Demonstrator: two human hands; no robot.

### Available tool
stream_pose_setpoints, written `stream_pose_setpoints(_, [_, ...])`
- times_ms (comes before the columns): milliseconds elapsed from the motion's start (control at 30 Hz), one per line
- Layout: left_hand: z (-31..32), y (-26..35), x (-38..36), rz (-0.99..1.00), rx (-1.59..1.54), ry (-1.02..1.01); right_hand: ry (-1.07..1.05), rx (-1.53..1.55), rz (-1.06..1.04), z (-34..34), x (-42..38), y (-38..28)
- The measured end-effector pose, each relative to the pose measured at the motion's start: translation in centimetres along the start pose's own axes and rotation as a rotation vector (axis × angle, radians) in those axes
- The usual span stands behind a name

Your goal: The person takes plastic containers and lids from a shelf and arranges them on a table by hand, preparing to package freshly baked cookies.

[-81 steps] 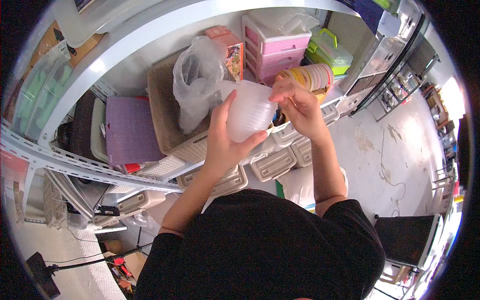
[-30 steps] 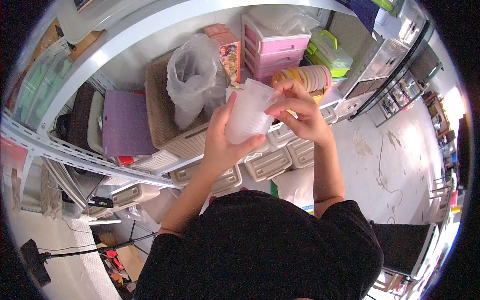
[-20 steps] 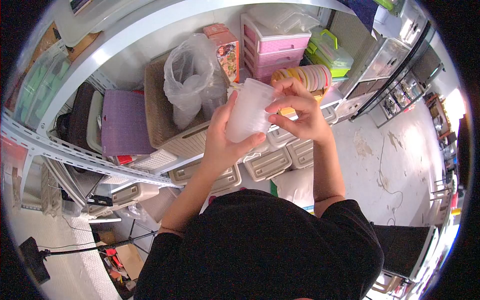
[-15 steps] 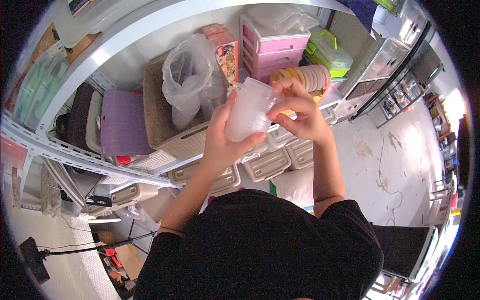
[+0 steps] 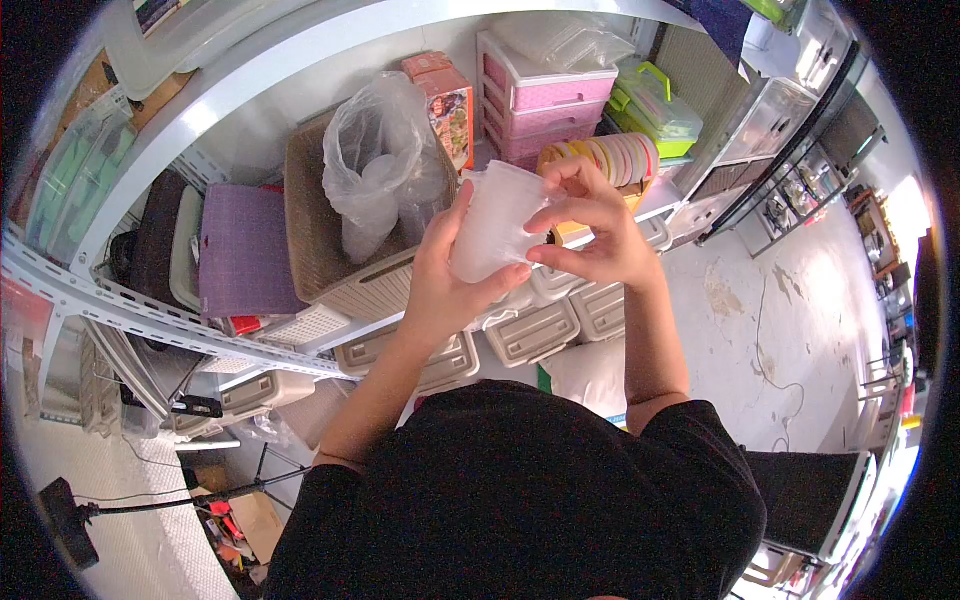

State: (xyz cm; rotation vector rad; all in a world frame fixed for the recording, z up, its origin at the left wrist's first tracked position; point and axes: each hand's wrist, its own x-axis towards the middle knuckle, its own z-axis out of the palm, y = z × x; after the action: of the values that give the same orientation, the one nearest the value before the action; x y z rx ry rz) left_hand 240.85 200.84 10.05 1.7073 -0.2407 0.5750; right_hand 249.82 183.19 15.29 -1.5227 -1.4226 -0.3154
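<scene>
The left hand (image 5: 443, 275) curls around the translucent stack (image 5: 492, 225); the half-open right hand (image 5: 603, 240) touches it.

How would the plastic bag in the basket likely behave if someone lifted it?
The bag would probably sag and fold, since its thin film is crumpled. It looks light for its size, as the cups inside seem translucent plastic. They might slide or tip, given the gaping mouth.

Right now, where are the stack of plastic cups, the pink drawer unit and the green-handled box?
Stack of plastic cups (image 5: 492, 222): head view, its side.
Pink drawer unit (image 5: 558, 95): head view, its top drawer.
Green-handled box (image 5: 668, 114): head view, its clear lid.
</scene>
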Motion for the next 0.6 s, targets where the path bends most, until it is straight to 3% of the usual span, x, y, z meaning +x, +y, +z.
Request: stream_pose_setpoints(600, [-1.3,0.3,-0.2,-0.020,0.019,-0.018,0.035,-0.022,0.047,1.8,0.5,0.0])
